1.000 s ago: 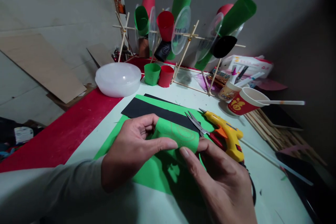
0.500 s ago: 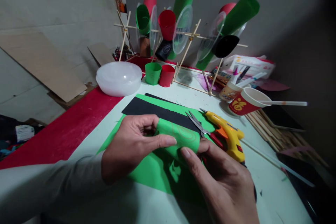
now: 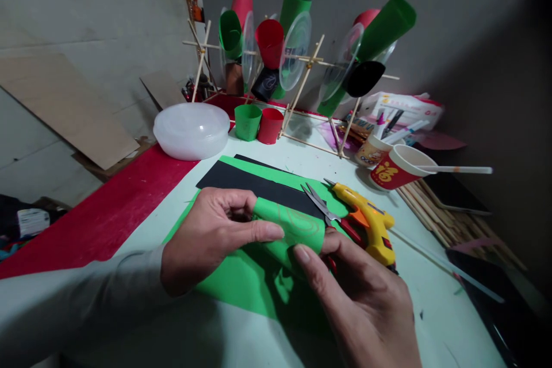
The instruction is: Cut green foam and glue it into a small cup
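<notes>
Between my hands is a rolled green paper tube (image 3: pixel 297 223) with a faint curved pattern on it. My left hand (image 3: pixel 215 238) is closed on its left end, thumb along the front. At the right end, my right hand (image 3: pixel 362 293) pinches the paper with its thumb in front and fingers at the opening. Below lie green paper sheets (image 3: pixel 241 282) and a black sheet (image 3: pixel 254 184). Just beyond my right hand are scissors (image 3: pixel 317 201) with red handles, blades partly apart, and a yellow glue gun (image 3: pixel 371 218). The tube's underside is partly hidden.
Behind stands a wooden stick frame (image 3: pixel 302 83) carrying clear discs with red, green and black paper tubes. A green cup (image 3: pixel 248 122) and a red cup (image 3: pixel 271 125) stand before it. A white plastic bowl (image 3: pixel 192 129) sits left, a red paper cup (image 3: pixel 399 168) right.
The view has shifted slightly, so everything appears a little further left. Both hands keep their hold on the green paper tube, with hardly any change in grip.
</notes>
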Motion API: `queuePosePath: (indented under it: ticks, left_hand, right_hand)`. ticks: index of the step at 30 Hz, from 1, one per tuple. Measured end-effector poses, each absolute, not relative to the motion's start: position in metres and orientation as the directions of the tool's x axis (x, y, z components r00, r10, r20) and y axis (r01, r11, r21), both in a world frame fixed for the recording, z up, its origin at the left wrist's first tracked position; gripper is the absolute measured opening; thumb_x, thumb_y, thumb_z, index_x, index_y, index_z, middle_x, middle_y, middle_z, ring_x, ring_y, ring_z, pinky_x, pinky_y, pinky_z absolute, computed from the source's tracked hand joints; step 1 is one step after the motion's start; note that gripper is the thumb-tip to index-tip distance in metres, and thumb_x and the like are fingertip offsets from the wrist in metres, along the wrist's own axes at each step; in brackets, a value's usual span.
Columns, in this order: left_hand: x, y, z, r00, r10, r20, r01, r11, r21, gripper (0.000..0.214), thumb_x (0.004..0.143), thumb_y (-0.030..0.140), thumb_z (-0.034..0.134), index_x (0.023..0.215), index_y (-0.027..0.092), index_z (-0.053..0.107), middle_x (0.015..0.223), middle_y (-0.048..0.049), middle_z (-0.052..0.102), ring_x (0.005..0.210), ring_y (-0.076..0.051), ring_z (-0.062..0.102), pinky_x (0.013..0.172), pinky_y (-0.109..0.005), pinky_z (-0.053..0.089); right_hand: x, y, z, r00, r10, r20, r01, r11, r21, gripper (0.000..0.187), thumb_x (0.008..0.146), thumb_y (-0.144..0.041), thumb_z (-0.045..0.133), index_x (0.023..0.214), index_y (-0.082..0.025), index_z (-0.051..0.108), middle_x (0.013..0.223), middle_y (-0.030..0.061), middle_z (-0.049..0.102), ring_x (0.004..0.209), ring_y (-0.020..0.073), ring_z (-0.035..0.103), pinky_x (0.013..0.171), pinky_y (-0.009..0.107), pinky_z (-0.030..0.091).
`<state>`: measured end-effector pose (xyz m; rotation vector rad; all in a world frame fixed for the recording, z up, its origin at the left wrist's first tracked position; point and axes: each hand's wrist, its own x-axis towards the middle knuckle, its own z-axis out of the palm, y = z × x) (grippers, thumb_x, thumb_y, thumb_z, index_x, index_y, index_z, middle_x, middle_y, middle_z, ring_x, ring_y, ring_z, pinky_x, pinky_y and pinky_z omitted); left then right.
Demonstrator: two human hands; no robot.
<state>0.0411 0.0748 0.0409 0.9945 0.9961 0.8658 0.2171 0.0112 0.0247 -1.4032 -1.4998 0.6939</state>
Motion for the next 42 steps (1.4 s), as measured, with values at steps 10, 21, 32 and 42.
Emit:
queuePosePath:
  ticks: [10,21,32,42]
  left_hand:
    - [0.032,0.088,0.040,0.353,0.935,-0.037,0.112,-0.003,0.994,0.029,0.078,0.033,0.074,0.059,0.017,0.058,0.063,0.0049,0.042,0.062,-0.010,0.035,0.056,-0.023,0.030]
    - [0.031,0.084,0.033,0.299,0.940,-0.166,0.113,0.138,0.984,0.037,0.076,0.041,0.074,0.058,0.019,0.052,0.065,0.0035,0.039,0.068,-0.014,0.038,0.059,-0.025,0.030]
    - [0.036,0.079,0.037,0.352,0.895,-0.273,-0.065,0.314,0.947,0.034,0.077,0.037,0.079,0.053,0.017,0.063,0.056,0.0018,0.051,0.056,-0.011,0.043,0.051,-0.021,0.037]
    - [0.037,0.082,0.028,0.294,0.905,-0.307,-0.053,0.336,0.940,0.024,0.082,0.038,0.076,0.069,0.017,0.073,0.066,-0.0021,0.064,0.062,-0.012,0.052,0.057,-0.021,0.042]
  right_hand:
    - [0.220,0.019,0.026,0.166,0.959,0.228,0.381,0.151,-0.912,0.026,0.085,-0.041,0.071,0.069,-0.023,0.063,0.056,-0.0023,0.052,0.048,0.0118,0.048,0.037,0.022,0.032]
    - [0.222,0.026,0.033,0.209,0.943,0.259,0.396,0.160,-0.904,0.019,0.083,-0.033,0.071,0.071,-0.020,0.069,0.059,-0.0025,0.061,0.052,0.0120,0.057,0.050,0.022,0.046]
    - [0.231,0.030,0.042,0.256,0.949,0.185,0.229,0.126,-0.965,0.017,0.084,-0.033,0.071,0.073,-0.021,0.071,0.064,-0.0017,0.063,0.058,0.0129,0.054,0.053,0.024,0.042]
    - [0.244,0.040,0.052,0.340,0.940,0.016,-0.053,0.036,-0.998,0.030,0.082,-0.046,0.074,0.078,-0.018,0.065,0.060,-0.0053,0.045,0.051,0.0082,0.035,0.043,0.022,0.026]
